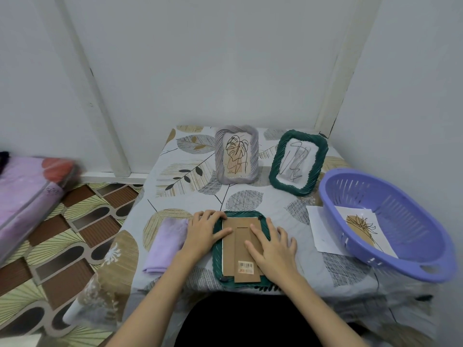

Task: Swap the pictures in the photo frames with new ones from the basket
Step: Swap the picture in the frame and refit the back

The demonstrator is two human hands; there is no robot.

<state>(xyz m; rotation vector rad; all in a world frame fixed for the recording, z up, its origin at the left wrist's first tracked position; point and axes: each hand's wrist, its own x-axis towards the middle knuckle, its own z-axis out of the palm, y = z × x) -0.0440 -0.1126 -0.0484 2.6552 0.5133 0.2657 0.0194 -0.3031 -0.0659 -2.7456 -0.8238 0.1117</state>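
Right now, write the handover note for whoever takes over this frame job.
Left hand: open, flat on the left edge of the face-down green frame.
Right hand: open, pressing its cardboard back.
Grey frame and second green frame stand at the rear, each holding a line drawing.
Purple basket at right holds one new picture; a white sheet lies partly under it.
Done: front frame turned face-down. Which pictures are new, I cannot tell.
Left: open the back, swap, close.

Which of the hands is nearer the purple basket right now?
The right hand. It rests on the cardboard back of the face-down green frame, on the side toward the purple basket. The left hand lies on the frame's far side, beside the lilac cloth.
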